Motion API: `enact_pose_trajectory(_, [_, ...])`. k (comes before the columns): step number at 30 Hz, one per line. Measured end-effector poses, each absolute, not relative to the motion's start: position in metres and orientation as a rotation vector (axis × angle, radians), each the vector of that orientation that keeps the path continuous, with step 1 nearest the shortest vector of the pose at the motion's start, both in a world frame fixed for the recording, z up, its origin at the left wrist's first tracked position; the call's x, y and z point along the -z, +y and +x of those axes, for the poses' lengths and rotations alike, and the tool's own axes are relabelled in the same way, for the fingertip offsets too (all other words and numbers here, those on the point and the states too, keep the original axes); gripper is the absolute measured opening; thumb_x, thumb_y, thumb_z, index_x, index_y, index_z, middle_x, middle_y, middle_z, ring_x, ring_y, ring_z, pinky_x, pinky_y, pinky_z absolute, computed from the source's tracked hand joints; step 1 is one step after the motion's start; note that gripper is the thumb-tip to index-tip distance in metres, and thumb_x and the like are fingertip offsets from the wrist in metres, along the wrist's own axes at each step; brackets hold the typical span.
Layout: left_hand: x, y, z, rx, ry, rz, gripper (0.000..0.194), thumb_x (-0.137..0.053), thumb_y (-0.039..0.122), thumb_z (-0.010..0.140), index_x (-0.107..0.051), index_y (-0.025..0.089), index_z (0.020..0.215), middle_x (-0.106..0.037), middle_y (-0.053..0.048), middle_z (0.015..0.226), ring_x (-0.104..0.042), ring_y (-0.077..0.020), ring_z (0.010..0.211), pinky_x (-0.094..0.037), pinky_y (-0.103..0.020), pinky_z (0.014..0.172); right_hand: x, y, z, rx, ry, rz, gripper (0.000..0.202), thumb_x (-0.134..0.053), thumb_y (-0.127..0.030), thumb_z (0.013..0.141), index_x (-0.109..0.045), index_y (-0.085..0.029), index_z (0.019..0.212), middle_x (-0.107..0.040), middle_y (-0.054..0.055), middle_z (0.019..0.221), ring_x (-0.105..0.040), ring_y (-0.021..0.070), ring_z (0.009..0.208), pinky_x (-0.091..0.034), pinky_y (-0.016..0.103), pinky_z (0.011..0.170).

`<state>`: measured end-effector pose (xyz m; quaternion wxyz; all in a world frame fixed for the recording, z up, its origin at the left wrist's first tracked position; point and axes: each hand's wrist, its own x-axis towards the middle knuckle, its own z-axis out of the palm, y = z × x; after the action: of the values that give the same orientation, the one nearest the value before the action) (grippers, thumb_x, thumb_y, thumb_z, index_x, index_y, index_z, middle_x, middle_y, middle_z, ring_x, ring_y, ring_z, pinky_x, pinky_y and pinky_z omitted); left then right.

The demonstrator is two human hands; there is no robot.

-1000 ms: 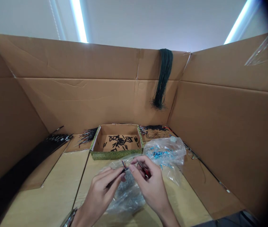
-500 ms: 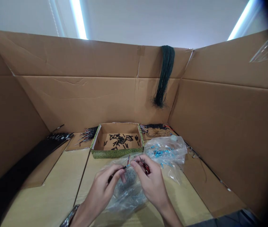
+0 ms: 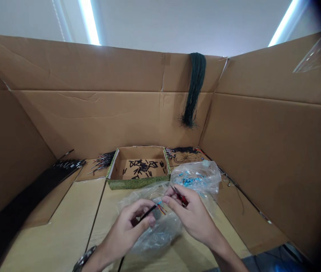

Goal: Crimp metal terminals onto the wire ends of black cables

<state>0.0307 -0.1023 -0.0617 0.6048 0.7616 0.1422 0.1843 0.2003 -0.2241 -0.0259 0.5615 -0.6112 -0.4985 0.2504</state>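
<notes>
A thin black cable [image 3: 148, 212] slants up toward 2 o'clock, low in the scene, just below centre. At its tip, coloured wires [image 3: 162, 208], red and yellow among them, fan toward 4 o'clock.

At the cable's 8 o'clock, the left hand [image 3: 131, 226] pinches it between thumb and fingers. At 3 o'clock, the right hand [image 3: 190, 211] has thumb and forefinger pressed together just beside the wires; whether a wire lies between them cannot be told. Its other fingers curl around a red-handled tool [image 3: 182, 198], tip toward 11 o'clock.

The step in hand looks like separating the wires by fingertip; a next move would call for a steady left grip and a precise right pinch.

Half a second ago the wires stood nearly upright, close to the right fingertips; now they splay downward, and more cable shows.

Beneath the hands is a crumpled clear bag [image 3: 160, 241]. Toward 11 o'clock, a green-sided box [image 3: 138, 184] holds short black pieces [image 3: 142, 166]; toward 2 o'clock, a second plastic bag [image 3: 213, 176] holds blue bits. A long black bundle [image 3: 36, 196] lies toward 9 o'clock. Toward 1 o'clock, dark green strands [image 3: 196, 83] hang over the cardboard wall [image 3: 92, 75].
</notes>
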Motion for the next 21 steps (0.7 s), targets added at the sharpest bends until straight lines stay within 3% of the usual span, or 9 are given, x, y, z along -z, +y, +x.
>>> enact_pose_trajectory(2, [0.059, -0.108, 0.030, -0.521, 0.348, 1.859, 0.023, -0.057, 0.039, 0.097, -0.065, 0.017, 0.101, -0.066, -0.003, 0.085, -0.061, -0.0133, 0.081, -0.046, -0.022, 0.074, 0.027, -0.225, 0.198, -0.578, -1.155, -1.413, 0.027, -0.059, -0.039, 0.095, -0.056, -0.018, 0.078, -0.048, -0.002, 0.070, -0.042, 0.0116, 0.064, -0.032, 0.026, 0.058])
enact_pose_trajectory(8, [0.061, -0.113, 0.029, -0.579, 0.322, 1.882, 0.028, -0.044, 0.037, 0.103, -0.063, 0.017, 0.098, -0.066, -0.003, 0.076, -0.049, -0.0104, 0.058, -0.034, -0.019, 0.049, 0.033, -0.224, 0.189, -0.565, -1.117, -1.328, 0.025, -0.059, -0.039, 0.096, -0.059, -0.018, 0.082, -0.052, -0.002, 0.072, -0.044, 0.0106, 0.062, -0.034, 0.025, 0.056])
enact_pose_trajectory(21, [0.068, -0.113, 0.034, -0.515, 0.277, 1.748, 0.036, -0.037, 0.042, 0.105, -0.058, 0.016, 0.091, -0.063, -0.002, 0.062, -0.036, -0.0096, 0.050, -0.028, -0.020, 0.047, 0.044, -0.222, 0.187, -0.278, -1.204, -1.328, 0.018, -0.058, -0.030, 0.096, -0.062, -0.019, 0.082, -0.053, -0.001, 0.070, -0.045, 0.0117, 0.062, -0.034, 0.026, 0.057])
